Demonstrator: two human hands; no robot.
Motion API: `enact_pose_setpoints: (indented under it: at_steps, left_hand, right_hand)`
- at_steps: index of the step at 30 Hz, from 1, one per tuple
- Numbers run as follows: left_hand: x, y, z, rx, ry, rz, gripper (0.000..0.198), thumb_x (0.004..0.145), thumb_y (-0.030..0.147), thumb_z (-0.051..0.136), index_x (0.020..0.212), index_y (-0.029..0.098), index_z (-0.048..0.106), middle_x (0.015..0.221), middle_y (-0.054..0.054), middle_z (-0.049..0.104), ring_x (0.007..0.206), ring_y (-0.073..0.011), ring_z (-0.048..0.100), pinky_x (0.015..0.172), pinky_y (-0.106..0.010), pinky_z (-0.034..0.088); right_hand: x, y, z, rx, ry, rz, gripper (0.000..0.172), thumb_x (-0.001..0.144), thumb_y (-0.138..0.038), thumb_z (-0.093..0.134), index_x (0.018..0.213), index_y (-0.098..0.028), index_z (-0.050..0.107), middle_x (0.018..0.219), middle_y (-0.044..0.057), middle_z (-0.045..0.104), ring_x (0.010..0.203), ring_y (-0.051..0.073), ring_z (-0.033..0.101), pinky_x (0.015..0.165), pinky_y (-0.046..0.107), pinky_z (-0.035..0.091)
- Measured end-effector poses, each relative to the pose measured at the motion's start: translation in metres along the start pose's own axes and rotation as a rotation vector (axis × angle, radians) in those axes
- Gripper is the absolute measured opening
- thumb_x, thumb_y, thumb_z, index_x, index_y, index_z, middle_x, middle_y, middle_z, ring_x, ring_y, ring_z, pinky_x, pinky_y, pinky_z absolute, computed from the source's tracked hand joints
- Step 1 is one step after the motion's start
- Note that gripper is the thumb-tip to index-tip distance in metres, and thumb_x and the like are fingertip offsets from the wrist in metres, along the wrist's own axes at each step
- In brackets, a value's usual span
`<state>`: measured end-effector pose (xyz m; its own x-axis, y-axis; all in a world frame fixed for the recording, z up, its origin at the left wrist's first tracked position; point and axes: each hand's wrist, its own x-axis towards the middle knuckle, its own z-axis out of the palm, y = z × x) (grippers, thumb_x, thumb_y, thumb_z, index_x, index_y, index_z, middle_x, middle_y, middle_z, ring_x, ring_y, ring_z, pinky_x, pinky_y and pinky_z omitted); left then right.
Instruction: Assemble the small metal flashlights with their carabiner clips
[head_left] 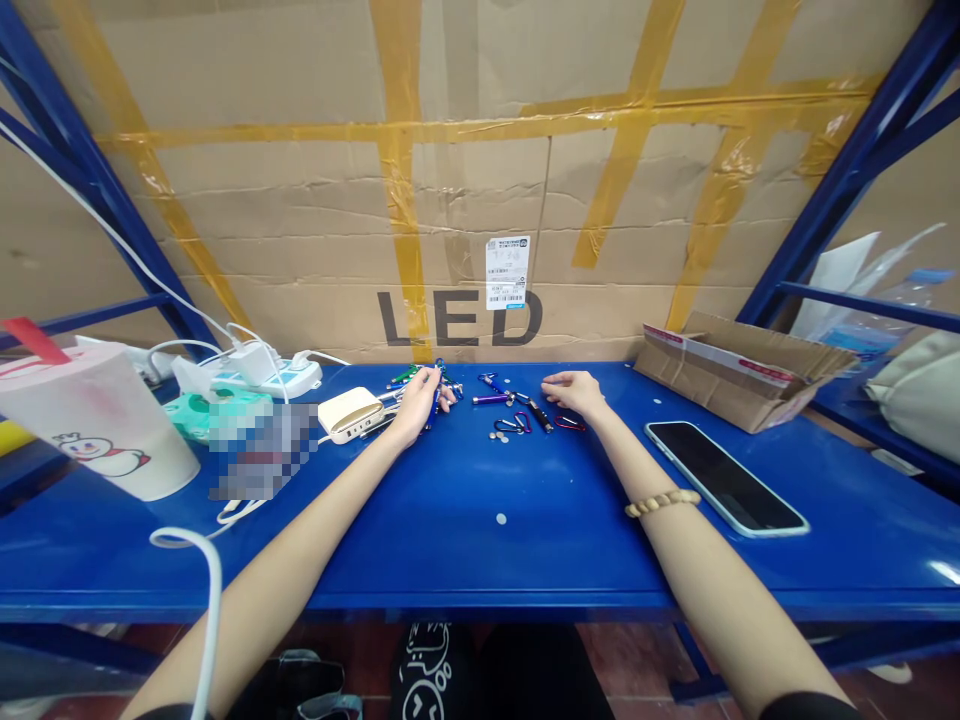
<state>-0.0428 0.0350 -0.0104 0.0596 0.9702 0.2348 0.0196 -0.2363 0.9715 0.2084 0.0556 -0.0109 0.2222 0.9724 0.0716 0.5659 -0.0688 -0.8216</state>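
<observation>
Both my arms reach far out over a blue metal shelf (480,560). My left hand (420,400) is curled round a small blue keychain flashlight (436,392) at the edge of a heap of little flashlights (405,380). My right hand (574,390) lies palm down with fingers bent, its fingertips by a red carabiner (570,423) and close to a black flashlight (538,414). A purple flashlight (491,399), several carabiner clips (514,424) and small button cells (498,436) lie between my hands. A bead bracelet (661,502) sits on my right forearm.
A smartphone (724,476) lies face up at the right, beside an open cardboard box (739,375). At the left stand a lidded drink cup (97,420), a power strip (262,375) with white cables, and a gold power bank (351,413). Taped cardboard marked LED closes the back.
</observation>
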Motion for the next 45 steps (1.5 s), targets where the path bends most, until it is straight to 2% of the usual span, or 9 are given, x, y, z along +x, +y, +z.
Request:
enact_pose_setpoints:
  at_steps: [9,15,17,20,25,28,33,39,45]
  left_hand:
    - [-0.004,0.005,0.004,-0.094,-0.038,-0.046,0.02,0.084,0.036,0.046,0.081,0.017,0.044,0.062,0.0,0.06,0.045,-0.0083,0.055,0.041,-0.017,0.036]
    - [-0.006,0.002,0.004,0.198,-0.102,0.013,0.02,0.083,0.038,0.045,0.087,0.018,0.047,0.069,-0.001,0.06,0.045,-0.0089,0.052,0.035,-0.018,0.029]
    - [-0.007,-0.002,0.005,0.354,-0.147,0.084,0.017,0.082,0.035,0.046,0.086,0.019,0.048,0.071,-0.001,0.06,0.051,-0.01,0.053,0.042,-0.02,0.035]
    - [-0.01,-0.008,0.007,0.623,-0.229,0.275,0.01,0.08,0.028,0.049,0.084,0.019,0.052,0.078,-0.003,0.061,0.071,-0.0145,0.057,0.065,-0.028,0.045]
    - [-0.015,-0.009,0.011,0.977,-0.307,0.447,0.016,0.084,0.03,0.044,0.087,0.02,0.057,0.095,-0.004,0.061,0.095,-0.0218,0.049,0.085,-0.039,0.038]
    - [-0.017,-0.008,0.013,1.054,-0.312,0.469,0.026,0.086,0.037,0.04,0.098,0.021,0.057,0.108,-0.005,0.058,0.104,-0.023,0.046,0.089,-0.04,0.035]
    - [-0.016,-0.009,0.013,1.145,-0.397,0.484,0.036,0.088,0.042,0.032,0.107,0.023,0.056,0.124,-0.006,0.049,0.115,-0.0252,0.041,0.093,-0.043,0.031]
    - [-0.015,-0.012,0.013,1.166,-0.295,0.455,0.034,0.087,0.036,0.035,0.114,0.02,0.05,0.11,-0.008,0.052,0.101,-0.0234,0.046,0.086,-0.04,0.036]
    - [-0.015,-0.016,0.016,1.166,-0.211,0.393,0.024,0.085,0.036,0.044,0.096,0.021,0.059,0.099,-0.007,0.056,0.102,-0.0256,0.044,0.088,-0.044,0.033]
  right_hand:
    - [0.001,0.001,0.0,-0.137,0.033,-0.027,0.021,0.07,-0.014,0.062,0.089,-0.01,0.069,0.077,0.007,0.072,0.066,0.013,0.068,0.069,0.019,0.052]
    - [-0.001,0.0,-0.002,-0.225,0.03,-0.041,0.021,0.072,-0.016,0.061,0.09,-0.012,0.07,0.079,0.006,0.072,0.071,0.014,0.068,0.075,0.02,0.049]
    - [-0.005,-0.004,-0.003,-0.273,0.045,-0.057,0.02,0.072,-0.02,0.062,0.089,-0.015,0.07,0.085,0.006,0.071,0.08,0.017,0.067,0.077,0.024,0.049]
    - [-0.014,-0.015,-0.004,-0.411,0.051,-0.111,0.022,0.07,-0.034,0.064,0.087,-0.021,0.071,0.093,0.004,0.07,0.093,0.021,0.063,0.078,0.028,0.048]
    - [-0.026,-0.029,0.001,-0.575,-0.11,-0.095,0.025,0.058,-0.032,0.072,0.082,-0.024,0.073,0.085,0.004,0.071,0.086,0.022,0.064,0.073,0.028,0.048]
    - [-0.025,-0.029,0.002,-0.518,-0.097,-0.132,0.02,0.059,-0.029,0.07,0.078,-0.022,0.073,0.082,0.004,0.071,0.083,0.021,0.065,0.072,0.028,0.048]
    - [-0.018,-0.03,0.001,-0.213,0.075,-0.265,0.025,0.067,-0.03,0.062,0.087,-0.018,0.071,0.084,0.004,0.071,0.083,0.017,0.064,0.075,0.023,0.047]
    - [-0.02,-0.035,0.0,-0.226,0.169,-0.288,0.026,0.074,-0.028,0.054,0.093,-0.018,0.069,0.089,0.004,0.07,0.085,0.018,0.063,0.077,0.024,0.045]
    - [-0.025,-0.032,0.001,-0.442,-0.003,-0.184,0.029,0.068,-0.022,0.061,0.096,-0.021,0.068,0.087,0.002,0.07,0.084,0.018,0.063,0.072,0.024,0.046]
